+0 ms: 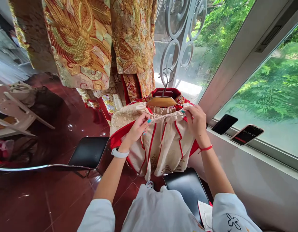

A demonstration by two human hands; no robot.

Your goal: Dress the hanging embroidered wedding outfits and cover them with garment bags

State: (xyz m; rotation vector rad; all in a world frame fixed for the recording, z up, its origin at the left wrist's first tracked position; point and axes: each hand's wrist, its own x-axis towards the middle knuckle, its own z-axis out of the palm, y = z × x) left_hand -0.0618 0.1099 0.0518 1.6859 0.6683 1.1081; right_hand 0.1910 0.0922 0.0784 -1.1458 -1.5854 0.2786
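A cream skirt [151,154] with red piping and gold embroidery hangs in front of me, its top edge gathered. A thin pale drawstring [167,116] stretches along that gathered edge between my hands. My left hand [138,127] pinches it at the left, thumb and fingers together. At the right, my right hand [196,117] has its fingers closed on the other end. Behind the skirt is a cream and red embroidered jacket [126,116] on a wooden hanger [162,101]. The exact grip of my right fingers is partly hidden.
Gold and red embroidered garments [83,48] hang at the upper left. A grey metal scroll grille [173,48] stands behind the hanger. Black chairs [91,151] are at left and below the skirt. Two phones [247,134] lean on the right windowsill, one showing a timer.
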